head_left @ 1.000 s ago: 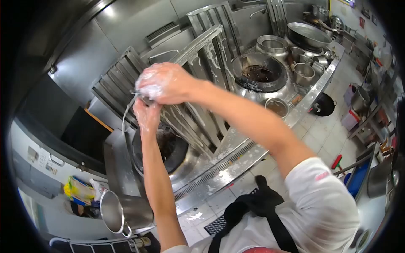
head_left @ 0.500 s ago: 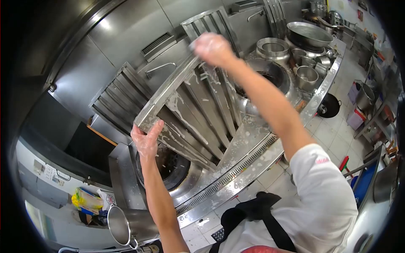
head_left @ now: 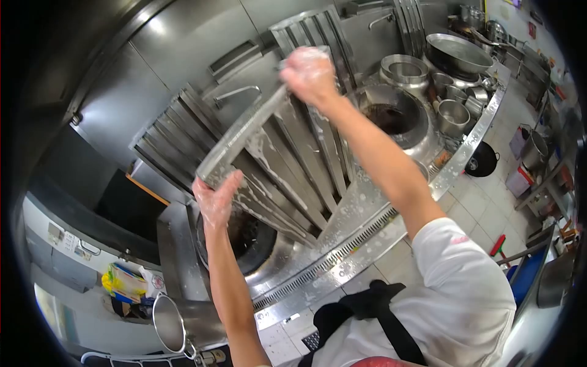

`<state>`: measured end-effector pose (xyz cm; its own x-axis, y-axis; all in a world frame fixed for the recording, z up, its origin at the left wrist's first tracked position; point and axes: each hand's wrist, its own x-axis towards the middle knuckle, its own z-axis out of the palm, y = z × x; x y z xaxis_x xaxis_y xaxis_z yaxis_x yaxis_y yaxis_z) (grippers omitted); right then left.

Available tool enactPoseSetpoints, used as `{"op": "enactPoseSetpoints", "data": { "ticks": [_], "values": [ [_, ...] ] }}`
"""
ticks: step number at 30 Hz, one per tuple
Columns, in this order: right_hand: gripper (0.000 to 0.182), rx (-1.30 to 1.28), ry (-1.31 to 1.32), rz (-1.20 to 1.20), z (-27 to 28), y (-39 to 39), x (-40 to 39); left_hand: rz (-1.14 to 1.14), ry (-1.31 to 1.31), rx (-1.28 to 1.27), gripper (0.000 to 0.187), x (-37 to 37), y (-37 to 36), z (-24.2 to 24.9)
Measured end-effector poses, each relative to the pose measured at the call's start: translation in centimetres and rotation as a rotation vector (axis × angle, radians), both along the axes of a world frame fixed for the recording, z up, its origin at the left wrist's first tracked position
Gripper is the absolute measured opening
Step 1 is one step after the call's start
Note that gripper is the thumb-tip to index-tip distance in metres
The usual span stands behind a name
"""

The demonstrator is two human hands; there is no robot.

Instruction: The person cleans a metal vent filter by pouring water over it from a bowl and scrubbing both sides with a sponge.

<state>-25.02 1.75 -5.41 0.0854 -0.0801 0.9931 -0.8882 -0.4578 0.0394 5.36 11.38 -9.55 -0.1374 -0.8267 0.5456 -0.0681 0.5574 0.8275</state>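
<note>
A metal baffle filter (head_left: 286,160), streaked with white suds, stands tilted over the steel cooking range. My left hand (head_left: 214,200) grips its left upper corner, thumb on the near face and fingers round the edge. At the opposite end of the top edge is my right hand (head_left: 310,74), wet with foam and closed. Whatever lies in its fingers is hidden and slightly blurred. Below the filter's left side sits a dark wok burner (head_left: 254,244).
Other baffle filters (head_left: 174,137) lean on the back wall, beside a bent faucet (head_left: 238,92). Another burner (head_left: 397,116), a large wok (head_left: 460,54) and several pots (head_left: 454,116) are on the right. A tall pot (head_left: 205,324) stands low left. A slotted drain (head_left: 348,248) runs along the front.
My right hand stays near the filter's top right corner and looks less blurred, its wrist turned slightly. My left hand keeps its grip. The whole view has shifted a little.
</note>
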Motion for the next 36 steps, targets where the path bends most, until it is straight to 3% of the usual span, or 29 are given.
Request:
{"op": "enactPoseSetpoints", "data": {
  "ticks": [1, 3, 5, 7, 8, 9, 10, 11, 13, 15, 17, 18, 20, 21, 23, 25, 27, 28, 29, 30, 32, 33, 34, 35, 36],
  "values": [
    [0.016, 0.074, -0.077, 0.090, -0.5, 1.6, 2.9, 0.000, 0.045, 0.026, 0.040, -0.1, -0.4, -0.6],
    [0.013, -0.061, -0.090, 0.391, 0.0, 7.4, 11.5, -0.046, 0.052, -0.024, 0.041, 0.0, -1.2, -1.0],
    [0.011, -0.061, -0.115, 0.541, 0.1, 9.7, 15.1, -0.114, 0.076, -0.179, 0.052, 0.4, -1.2, -0.6],
    [0.012, -0.113, 0.215, 0.388, 0.9, 7.3, 10.4, -0.042, -0.024, -0.031, 0.051, 1.0, -0.6, -0.5],
    [0.014, -0.156, 0.092, 0.315, -0.1, 2.0, 6.7, -0.006, 0.009, 0.046, 0.048, 0.9, -0.9, -0.5],
    [0.013, -0.202, 0.302, 0.059, -0.3, -2.1, 0.6, -0.049, 0.085, 0.013, 0.043, 0.4, -1.1, -0.3],
    [0.024, 0.131, -0.046, 0.112, 0.4, -2.7, -2.7, -0.053, 0.073, 0.012, 0.043, 0.1, -1.2, -0.4],
    [0.024, 0.035, -0.102, -0.013, 0.9, -1.8, -1.8, -0.060, 0.056, 0.012, 0.043, 0.2, -1.5, -0.2],
    [0.023, 0.112, -0.061, 0.010, 0.2, -0.2, 2.7, -0.090, 0.006, 0.010, 0.042, 0.8, -2.0, -0.4],
    [0.017, 0.016, -0.052, 0.174, 0.3, 5.1, 11.4, -0.131, 0.074, 0.002, 0.041, 0.6, -2.9, -0.6],
    [0.017, -0.051, -0.076, 0.437, 0.7, 8.8, 16.8, -0.093, 0.071, -0.211, 0.043, 0.7, -3.7, -0.7],
    [0.017, -0.059, -0.079, 0.435, 1.1, 8.1, 15.9, -0.106, 0.062, -0.201, 0.044, 0.7, -3.1, -0.4],
    [0.018, 0.110, 0.196, 0.151, 1.0, 4.9, 10.8, -0.105, 0.052, -0.084, 0.045, 1.0, -2.5, -0.4],
    [0.017, 0.023, 0.094, 0.381, 0.4, 1.6, 5.5, -0.106, 0.037, 0.018, 0.046, 1.1, -2.5, -0.3],
    [0.020, 0.059, 0.076, -0.148, 0.9, -2.0, -2.1, -0.099, 0.001, -0.035, 0.045, 0.7, -2.2, -0.2],
    [0.022, 0.078, -0.128, -0.084, 0.7, -1.8, 1.3, -0.100, -0.044, -0.001, 0.044, 0.4, -2.7, 0.5],
    [0.021, 0.080, 0.082, -0.122, -0.2, 2.2, 8.8, -0.116, 0.045, 0.056, 0.045, 0.4, -3.9, -0.5],
    [0.019, 0.221, 0.003, 0.068, 0.8, 5.7, 12.6, -0.127, 0.062, 0.020, 0.044, 0.3, -4.3, -0.8],
    [0.019, 0.111, -0.036, 0.295, 0.8, 7.6, 15.6, -0.267, 0.150, -0.094, 0.044, 0.4, -4.8, -1.3],
    [0.018, -0.052, -0.048, 0.386, 0.7, 8.3, 17.6, -0.155, 0.090, -0.244, 0.044, -0.2, -4.3, -0.5],
    [0.017, 0.022, 0.120, 0.327, 1.6, 7.9, 15.3, -0.016, 0.028, -0.394, 0.043, -0.5, -3.6, 0.4],
    [0.016, 0.105, 0.284, 0.261, 1.8, 7.4, 13.1, -0.071, -0.014, -0.191, 0.049, -0.2, -3.4, 0.2],
    [0.017, -0.004, 0.310, 0.166, 1.2, 3.6, 9.2, -0.122, -0.055, 0.018, 0.055, 0.2, -3.0, 0.0],
    [0.017, -0.110, 0.329, 0.069, 0.5, -0.4, 5.3, -0.130, 0.007, 0.023, 0.047, -0.3, -2.6, 0.1],
    [0.017, -0.063, 0.159, -0.016, 1.1, -1.6, 2.9, -0.107, -0.030, 0.009, 0.048, -0.7, -2.3, 0.2]
  ]
}}
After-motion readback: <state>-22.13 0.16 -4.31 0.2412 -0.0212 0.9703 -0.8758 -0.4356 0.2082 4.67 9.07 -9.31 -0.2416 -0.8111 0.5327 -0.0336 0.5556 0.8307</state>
